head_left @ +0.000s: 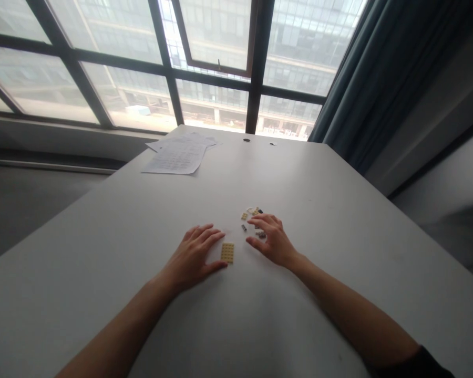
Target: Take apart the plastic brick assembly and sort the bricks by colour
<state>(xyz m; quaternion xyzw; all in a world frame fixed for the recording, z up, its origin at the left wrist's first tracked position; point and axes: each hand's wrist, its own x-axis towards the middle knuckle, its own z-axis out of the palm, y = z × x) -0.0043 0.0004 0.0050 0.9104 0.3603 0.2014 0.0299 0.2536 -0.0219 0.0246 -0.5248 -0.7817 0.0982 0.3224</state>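
A tan studded plate (227,253) lies flat on the white table. My left hand (197,254) rests around its left side, fingers apart, the thumb by its lower edge. My right hand (271,237) is over a small group of parts, its fingers spread and nothing visible between them. Beyond its fingertips sit a small tan piece (244,216) and a white piece (249,210). A small grey piece (244,228) is left of the fingers. More grey pieces (261,235) show between thumb and fingers, partly hidden by the hand.
Printed papers (177,155) lie at the table's far left. Two small round fittings, one dark (246,140) and one partly white (273,144), are near the far edge of the white table (114,236). Windows stand behind, with a blue-grey curtain (362,89) at the right.
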